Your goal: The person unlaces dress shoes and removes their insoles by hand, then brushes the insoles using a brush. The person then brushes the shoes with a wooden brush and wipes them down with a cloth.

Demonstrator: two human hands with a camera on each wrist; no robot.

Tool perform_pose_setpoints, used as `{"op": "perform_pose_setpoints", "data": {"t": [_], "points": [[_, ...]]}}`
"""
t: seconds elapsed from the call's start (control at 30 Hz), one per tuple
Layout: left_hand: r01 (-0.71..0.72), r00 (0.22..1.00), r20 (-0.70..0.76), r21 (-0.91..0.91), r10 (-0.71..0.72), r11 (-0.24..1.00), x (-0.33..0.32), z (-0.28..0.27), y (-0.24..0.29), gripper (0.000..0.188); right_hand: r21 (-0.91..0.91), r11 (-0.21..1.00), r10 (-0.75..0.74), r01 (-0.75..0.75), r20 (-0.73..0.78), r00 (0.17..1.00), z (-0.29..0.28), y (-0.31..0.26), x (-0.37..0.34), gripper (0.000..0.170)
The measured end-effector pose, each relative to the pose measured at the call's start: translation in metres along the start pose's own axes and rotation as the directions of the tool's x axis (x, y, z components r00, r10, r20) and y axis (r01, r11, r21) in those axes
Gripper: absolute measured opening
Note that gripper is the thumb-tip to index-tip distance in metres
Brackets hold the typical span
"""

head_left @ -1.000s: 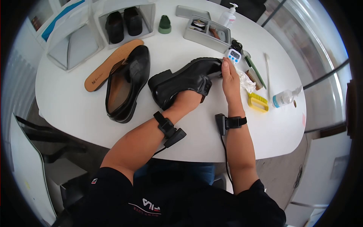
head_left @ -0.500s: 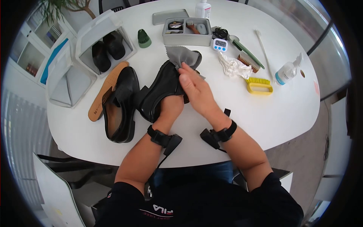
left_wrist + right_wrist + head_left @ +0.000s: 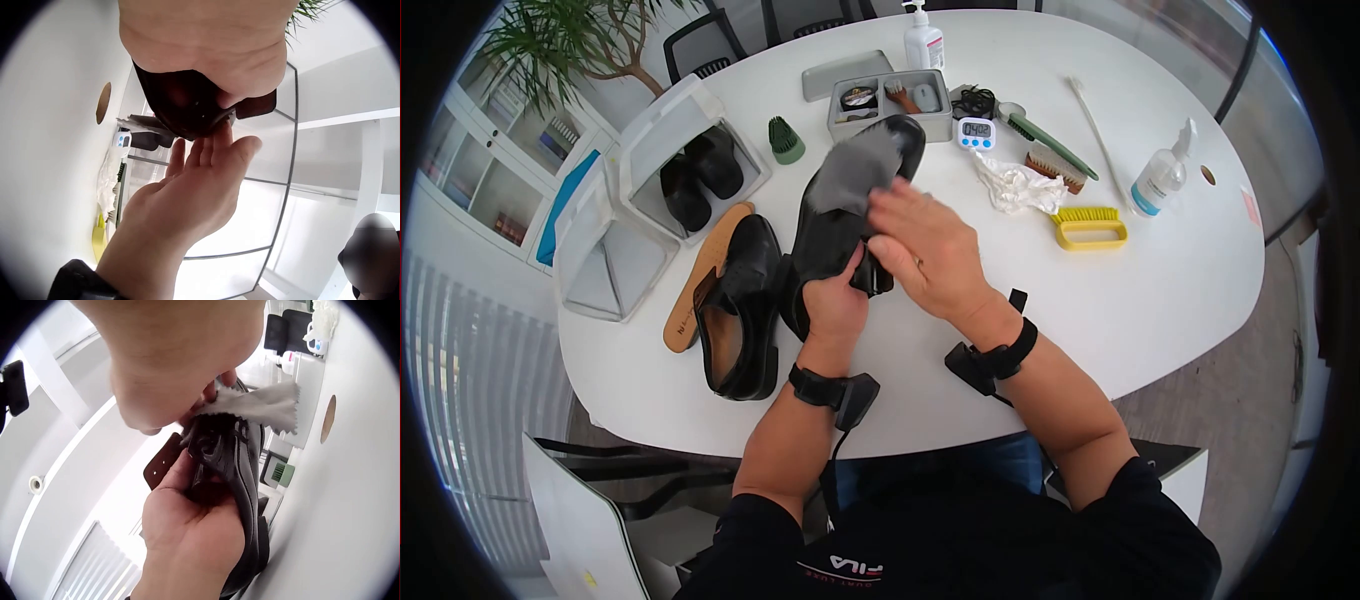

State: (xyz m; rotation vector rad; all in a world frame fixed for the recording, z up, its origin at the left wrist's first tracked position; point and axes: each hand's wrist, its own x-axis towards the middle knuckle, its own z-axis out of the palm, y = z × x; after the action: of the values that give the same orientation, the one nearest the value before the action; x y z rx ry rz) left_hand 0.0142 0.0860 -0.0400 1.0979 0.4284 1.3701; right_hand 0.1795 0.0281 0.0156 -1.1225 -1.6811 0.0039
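In the head view my left hand (image 3: 837,308) is partly inside a black leather shoe (image 3: 825,245) and grips its opening, thumb outside. The shoe tilts up, toe pointing away. A grey cloth (image 3: 860,170) with a zigzag edge lies over its front. My right hand (image 3: 935,250) presses the cloth on the shoe with outstretched fingers, thumb apart. The right wrist view shows the cloth (image 3: 272,407) sticking out past the shoe, and a punched brown flap (image 3: 164,464) standing out. The matching black shoe (image 3: 750,258) lies left, overlapping a tan insole (image 3: 692,312).
A clear-fronted box (image 3: 750,178) holds dark shoes. Behind stand a green brush (image 3: 783,140), a metal tin (image 3: 897,132) of supplies and a pump bottle (image 3: 923,45). To the right lie a timer (image 3: 977,134), crumpled white cloth (image 3: 1018,188), yellow brush (image 3: 1090,232) and spray bottle (image 3: 1162,180).
My right hand first supported the toe, then came in with the grey cloth gathered at its fingers; now the cloth is spread over the shoe. The shoe has turned from pointing right to pointing away.
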Motion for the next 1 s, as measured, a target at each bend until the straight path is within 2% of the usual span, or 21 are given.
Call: {"op": "perform_pose_setpoints", "data": {"t": [0.03,0.07,0.13,0.17,0.2,0.27,0.3,0.37,0.4,0.47,0.5,0.53,0.6,0.63,0.67,0.7,0.73,0.8,0.87,0.9,1.0], "points": [[0.039,0.999,-0.019,-0.011,-0.039,0.999,-0.001,0.008,0.002,0.036,-0.016,1.0,-0.014,0.012,-0.122,0.992,0.003,0.001,0.005,0.044],[0.042,0.999,-0.011,-0.011,-0.042,0.999,-0.001,0.005,0.001,0.036,-0.021,1.0,-0.012,0.009,-0.128,0.992,0.003,-0.001,0.005,0.044],[-0.003,0.997,0.077,0.041,0.0,0.999,0.001,-0.005,-0.001,0.036,-0.136,0.982,-0.138,0.134,-0.022,0.99,0.001,-0.007,0.005,0.042],[0.113,0.994,0.013,-0.124,-0.113,0.986,0.003,-0.003,-0.002,0.038,-0.046,0.987,-0.152,0.156,0.077,0.985,0.003,-0.007,0.001,0.042],[0.114,0.993,0.017,-0.12,-0.113,0.986,0.002,-0.01,-0.005,0.038,-0.046,0.987,-0.152,0.155,0.071,0.986,0.004,-0.008,-0.002,0.042],[0.169,0.985,0.027,0.041,-0.17,0.985,-0.001,-0.02,-0.006,0.04,0.095,0.987,-0.144,0.129,0.178,0.974,0.004,-0.008,-0.008,0.044],[0.172,0.984,0.032,0.044,-0.173,0.984,-0.002,-0.023,-0.009,0.04,0.093,0.988,-0.14,0.126,0.173,0.975,0.003,-0.007,-0.007,0.044],[0.127,0.992,0.042,-0.243,-0.12,0.962,-0.003,-0.001,0.003,0.04,-0.102,0.985,-0.133,0.142,0.083,0.988,0.0,0.002,-0.001,0.05],[0.128,0.992,0.045,-0.244,-0.121,0.961,-0.004,0.003,0.003,0.04,-0.105,0.984,-0.133,0.141,0.082,0.988,-0.004,0.004,0.003,0.05],[0.124,0.991,-0.015,-0.21,-0.13,0.97,-0.006,0.008,0.002,0.035,-0.36,0.93,-0.13,0.079,-0.119,0.984,-0.012,0.006,0.011,0.053],[0.142,0.989,-0.019,-0.213,-0.149,0.967,-0.009,0.01,0.004,0.035,-0.433,0.901,-0.101,0.021,-0.163,0.981,-0.014,0.013,0.011,0.061],[0.142,0.989,-0.02,-0.214,-0.15,0.966,-0.01,0.014,0.006,0.035,-0.433,0.901,-0.101,0.021,-0.161,0.982,-0.013,0.015,0.011,0.061],[0.18,0.982,-0.012,-0.215,-0.186,0.96,-0.011,0.021,0.009,0.035,-0.038,0.98,0.178,-0.194,-0.256,0.95,-0.012,0.017,0.009,0.064],[0.181,0.982,-0.01,-0.216,-0.187,0.96,-0.011,0.018,0.004,0.035,-0.04,0.98,0.176,-0.193,-0.256,0.95,-0.006,0.017,0.007,0.068],[0.108,0.994,-0.01,-0.113,-0.11,0.988,-0.009,0.013,-0.002,0.037,-0.041,0.981,0.175,-0.192,-0.259,0.95,0.001,0.012,0.005,0.068],[0.032,0.999,-0.004,-0.008,-0.032,0.999,-0.008,0.007,-0.007,0.039,-0.044,0.969,0.228,-0.242,-0.207,0.951,0.008,0.006,0.001,0.069],[0.031,1.0,-0.003,-0.006,-0.031,0.999,-0.007,0.005,-0.005,0.039,-0.049,0.955,0.282,-0.292,-0.153,0.947,0.014,-0.002,-0.004,0.069],[0.144,0.979,-0.115,-0.174,-0.166,0.974,-0.003,0.0,0.002,0.039,-0.048,0.965,0.251,-0.257,-0.101,0.963,0.02,-0.02,-0.011,0.062],[0.167,0.972,-0.131,-0.203,-0.196,0.965,0.0,-0.003,0.006,0.039,-0.07,0.989,0.129,-0.126,0.034,0.991,0.021,-0.032,-0.015,0.053],[0.168,0.973,-0.118,-0.226,-0.198,0.959,0.0,-0.004,0.005,0.039,-0.08,0.993,0.076,-0.082,-0.077,0.994,0.022,-0.031,-0.013,0.037],[0.142,0.978,-0.113,-0.262,-0.176,0.955,-0.004,0.0,-0.003,0.038,-0.06,0.992,0.1,-0.109,-0.144,0.985,0.01,-0.013,-0.003,0.027]]}}
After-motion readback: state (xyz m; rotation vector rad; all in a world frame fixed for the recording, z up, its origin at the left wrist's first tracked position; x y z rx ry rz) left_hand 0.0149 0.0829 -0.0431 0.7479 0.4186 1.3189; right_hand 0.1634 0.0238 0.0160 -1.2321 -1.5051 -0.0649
